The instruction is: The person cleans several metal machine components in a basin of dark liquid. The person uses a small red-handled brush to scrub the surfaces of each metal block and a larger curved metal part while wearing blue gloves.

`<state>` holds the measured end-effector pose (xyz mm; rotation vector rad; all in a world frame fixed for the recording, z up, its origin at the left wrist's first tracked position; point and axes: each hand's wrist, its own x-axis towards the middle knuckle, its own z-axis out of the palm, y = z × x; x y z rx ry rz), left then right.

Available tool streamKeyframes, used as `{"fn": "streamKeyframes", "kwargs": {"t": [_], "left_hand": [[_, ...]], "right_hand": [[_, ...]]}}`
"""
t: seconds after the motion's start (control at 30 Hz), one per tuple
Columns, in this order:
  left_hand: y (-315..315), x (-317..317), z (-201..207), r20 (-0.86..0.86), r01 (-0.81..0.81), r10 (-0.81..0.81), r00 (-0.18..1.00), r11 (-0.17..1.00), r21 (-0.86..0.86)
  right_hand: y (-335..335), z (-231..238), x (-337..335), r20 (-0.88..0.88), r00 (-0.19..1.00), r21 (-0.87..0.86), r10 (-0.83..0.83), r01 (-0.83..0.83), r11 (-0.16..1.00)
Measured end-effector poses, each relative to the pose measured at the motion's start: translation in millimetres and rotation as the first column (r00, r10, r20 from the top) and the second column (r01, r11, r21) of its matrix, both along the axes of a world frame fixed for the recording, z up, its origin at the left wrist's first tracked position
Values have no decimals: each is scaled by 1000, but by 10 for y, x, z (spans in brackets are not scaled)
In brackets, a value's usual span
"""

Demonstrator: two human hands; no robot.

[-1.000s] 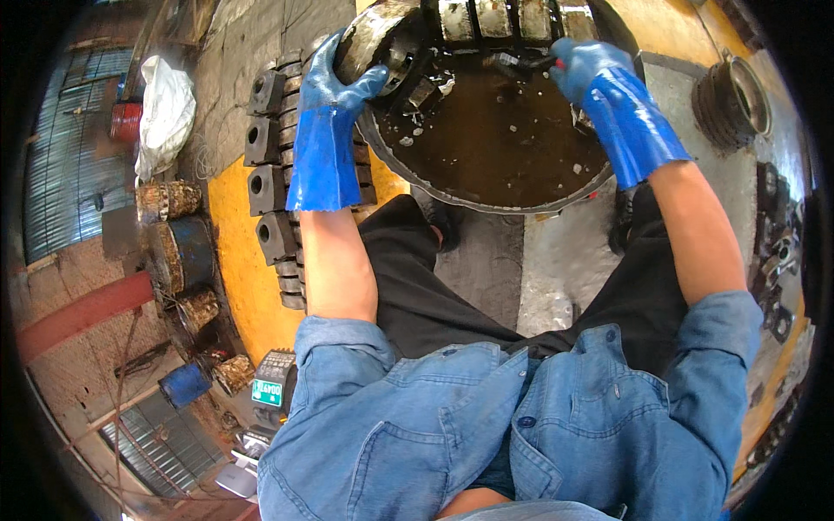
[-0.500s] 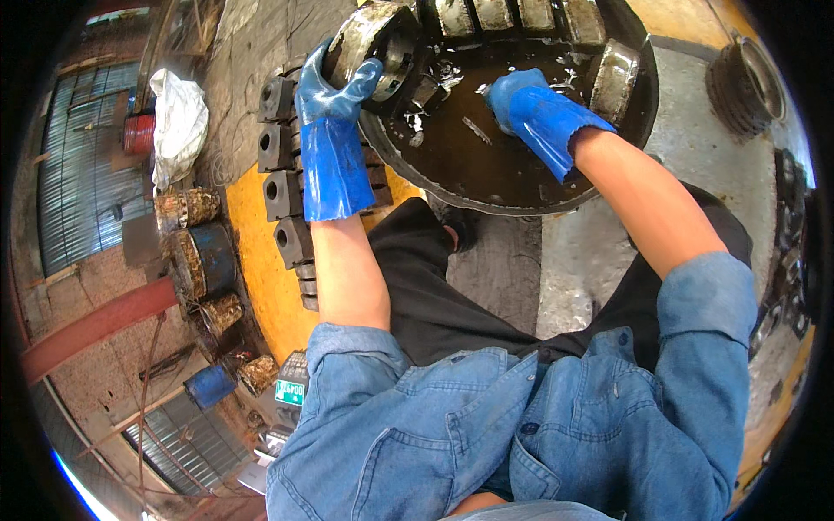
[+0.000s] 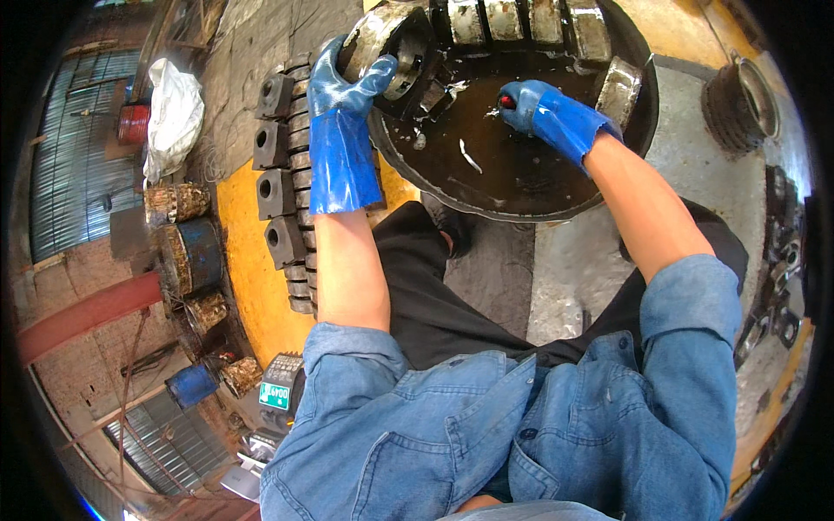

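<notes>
My left hand (image 3: 346,82), in a blue rubber glove, grips a greasy cylindrical metal housing (image 3: 379,36) at the left side of a wide round black pan (image 3: 486,212). Its thumb lies across the housing's open end, and the fingers go round the outer wall. Over the dark liquid (image 3: 512,169) in the pan, my right hand (image 3: 526,106) is closed in a matching glove. A small red end of something shows in that fist; the rest of it is hidden. Several similar metal parts (image 3: 506,19) stand along the pan's far rim, and another metal part (image 3: 618,91) leans at the right.
Left of the pan stand rows of dark metal blocks with holes (image 3: 276,193) on a yellow floor strip. A ribbed round metal part (image 3: 737,104) sits on the grey floor at the right. Farther left are a white sack (image 3: 173,117) and a dirty blue drum (image 3: 195,256).
My right hand has risen slightly and turned, so the red end now shows in its fist. My left hand keeps its grip on the housing. The whole view has shifted a little.
</notes>
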<state>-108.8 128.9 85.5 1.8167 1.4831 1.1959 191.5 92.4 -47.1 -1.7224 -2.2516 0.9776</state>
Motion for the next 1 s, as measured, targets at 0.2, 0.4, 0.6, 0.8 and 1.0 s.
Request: {"fn": "streamKeyframes", "kwargs": {"t": [0.2,0.4,0.6,0.8,1.0], "left_hand": [[-170,229,279,-152,-11,6,988,999,-32],[-224,168,253,-178,-12,11,984,1000,-6],[-252,255,308,-136,-26,20,991,999,-47],[-215,213,252,-81,23,-25,996,999,-27],[-16,78,125,-60,79,-82,995,996,-39]], "right_hand": [[-47,-158,44,132,990,29,-45,42,999],[-117,310,100,-215,960,-101,-180,161,982],[-311,1052,28,-719,692,85,-57,169,982],[-403,1310,-498,-801,590,217,97,136,967],[-262,1174,-649,-681,728,266,74,152,952]]}}
